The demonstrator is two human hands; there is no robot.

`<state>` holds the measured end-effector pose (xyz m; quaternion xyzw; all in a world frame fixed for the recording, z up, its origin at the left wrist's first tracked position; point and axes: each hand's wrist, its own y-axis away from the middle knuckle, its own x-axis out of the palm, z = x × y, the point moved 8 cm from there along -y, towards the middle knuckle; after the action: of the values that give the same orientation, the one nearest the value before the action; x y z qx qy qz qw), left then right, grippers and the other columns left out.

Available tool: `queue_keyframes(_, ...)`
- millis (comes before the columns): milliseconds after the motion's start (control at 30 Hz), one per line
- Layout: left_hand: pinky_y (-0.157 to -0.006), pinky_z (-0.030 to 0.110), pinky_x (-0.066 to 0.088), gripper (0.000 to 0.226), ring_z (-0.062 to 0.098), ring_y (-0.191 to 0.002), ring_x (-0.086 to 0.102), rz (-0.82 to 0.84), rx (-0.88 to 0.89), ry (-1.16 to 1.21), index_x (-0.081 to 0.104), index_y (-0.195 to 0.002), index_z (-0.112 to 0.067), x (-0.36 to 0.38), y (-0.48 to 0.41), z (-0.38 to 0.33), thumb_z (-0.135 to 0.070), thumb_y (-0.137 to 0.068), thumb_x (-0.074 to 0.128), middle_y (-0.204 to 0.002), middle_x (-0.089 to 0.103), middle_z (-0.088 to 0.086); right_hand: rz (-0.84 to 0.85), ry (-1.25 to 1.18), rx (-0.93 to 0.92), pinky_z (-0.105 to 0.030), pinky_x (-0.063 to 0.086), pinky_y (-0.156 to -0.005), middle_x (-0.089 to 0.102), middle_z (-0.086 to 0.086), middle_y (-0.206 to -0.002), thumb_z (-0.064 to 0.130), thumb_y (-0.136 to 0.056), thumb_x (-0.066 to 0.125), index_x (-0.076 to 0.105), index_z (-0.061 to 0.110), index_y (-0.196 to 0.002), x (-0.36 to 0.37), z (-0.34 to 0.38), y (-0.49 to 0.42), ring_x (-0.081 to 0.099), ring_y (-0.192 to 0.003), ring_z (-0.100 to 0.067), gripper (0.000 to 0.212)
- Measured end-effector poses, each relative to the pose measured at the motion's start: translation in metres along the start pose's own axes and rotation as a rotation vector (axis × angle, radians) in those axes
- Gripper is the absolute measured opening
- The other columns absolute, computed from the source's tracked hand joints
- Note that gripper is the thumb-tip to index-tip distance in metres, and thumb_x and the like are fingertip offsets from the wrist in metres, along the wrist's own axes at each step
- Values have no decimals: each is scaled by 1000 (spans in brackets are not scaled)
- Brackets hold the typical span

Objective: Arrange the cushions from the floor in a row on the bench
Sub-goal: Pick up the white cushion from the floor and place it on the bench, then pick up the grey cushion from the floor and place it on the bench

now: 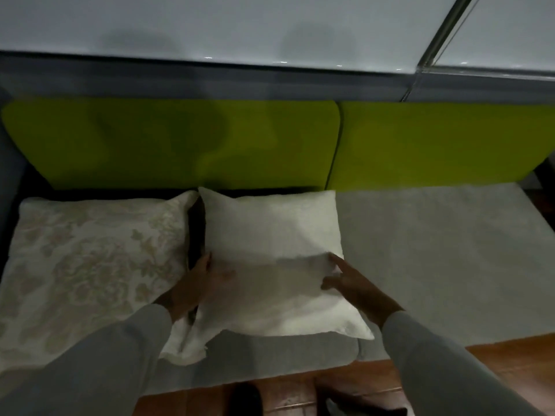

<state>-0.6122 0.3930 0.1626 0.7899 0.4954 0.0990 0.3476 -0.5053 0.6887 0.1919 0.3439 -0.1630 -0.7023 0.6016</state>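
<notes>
Both hands, left hand (pixel 200 279) and right hand (pixel 350 282), fingers spread flat, press the plain white cushion (pixel 276 259) just right of the floral cushion (pixel 90 265).

Dim light. Glossy white wall (pixel 240 22) far, vertical seam (pixel 444 34) at right. Two lime-green back pads (pixel 180 142) below dark ledge (pixel 180 76). Reddish wooden floor (pixel 510 355) near, right.

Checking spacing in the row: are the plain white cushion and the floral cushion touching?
Touching. The head view shows a dark gap between the plain white cushion and floral cushion higher up, but their near corners overlap.
</notes>
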Motion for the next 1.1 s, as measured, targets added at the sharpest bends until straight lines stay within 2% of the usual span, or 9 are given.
queue_keyframes(67, -93, 31, 50, 87, 22, -119, 52, 3, 5, -27, 22, -154, -17, 0, -6, -3, -24, -85, 74, -150, 42, 8, -2, 67, 10, -2, 43, -61, 55, -1, -123, 4, -86, 68, 40, 24, -147, -2, -4, -3, 58, -105, -14, 70)
queue_keyframes(167, -107, 42, 41, 103, 25, -134, 42, -63, 78, -227, 18, -155, -20, -4, -10, -25, -38, -76, 81, -155, 35, 9, -23, 126, 43, -16, 41, -88, 50, -4, -141, 13, -85, 72, 31, 28, -155, -16, -2, 0, 49, -124, -22, 82)
queue_keyframes(233, -106, 36, 37, 103, 22, -137, 38, -136, 215, -378, 22, -153, -16, -3, -10, -53, -34, -72, 83, -155, 34, 10, -35, 147, 35, -22, 37, -98, 39, -6, -157, 16, -85, 73, 28, 29, -157, -30, 1, 8, 46, -134, -24, 86)
queue_keyframes(300, -108, 34, 33, 100, 25, -142, 33, -138, 305, -478, 22, -154, -15, 10, -7, -77, -35, -75, 81, -158, 30, 10, -52, 129, 8, -15, 38, -95, 35, -4, -160, 19, -85, 73, 28, 30, -157, -47, 1, 21, 47, -131, -19, 86)
queue_keyframes(433, -113, 38, 27, 100, 24, -147, 23, -25, 358, -637, 16, -155, -23, 62, 8, -112, -52, -78, 73, -163, 19, 4, -127, 128, 0, -31, 31, -102, 23, 1, -166, 31, -82, 74, 21, 38, -158, -90, -13, 57, 28, -149, -26, 93)
queue_keyframes(733, -108, 37, 32, 97, 26, -144, 32, -14, 575, -730, 19, -154, -29, 208, 122, -187, -59, -77, 70, -161, 27, 1, -293, 131, -72, -37, 34, -108, 26, 0, -165, 36, -77, 74, 26, 39, -156, -215, -67, 188, 29, -149, -28, 93)
queue_keyframes(833, -107, 37, 33, 98, 28, -142, 36, -49, 613, -728, 21, -153, -28, 252, 169, -181, -60, -75, 71, -158, 33, 4, -321, 149, -124, -34, 35, -101, 28, 0, -164, 40, -77, 73, 25, 39, -156, -246, -95, 231, 32, -147, -27, 92)
queue_keyframes(967, -93, 28, 36, 96, 26, -136, 45, -68, 618, -717, 26, -152, -26, 312, 233, -153, -58, -75, 73, -152, 44, 4, -311, 177, -192, -39, 34, -106, 27, -2, -165, 39, -81, 73, 23, 37, -157, -272, -142, 282, 30, -148, -30, 90)
queue_keyframes(1100, -106, 33, 34, 89, 29, -141, 37, -100, 602, -793, 28, -152, -21, 370, 295, -122, -57, -81, 68, -158, 34, 8, -248, 196, -186, -36, 34, -103, 26, -3, -165, 38, -82, 74, 23, 32, -158, -287, -199, 331, 32, -147, -31, 92)
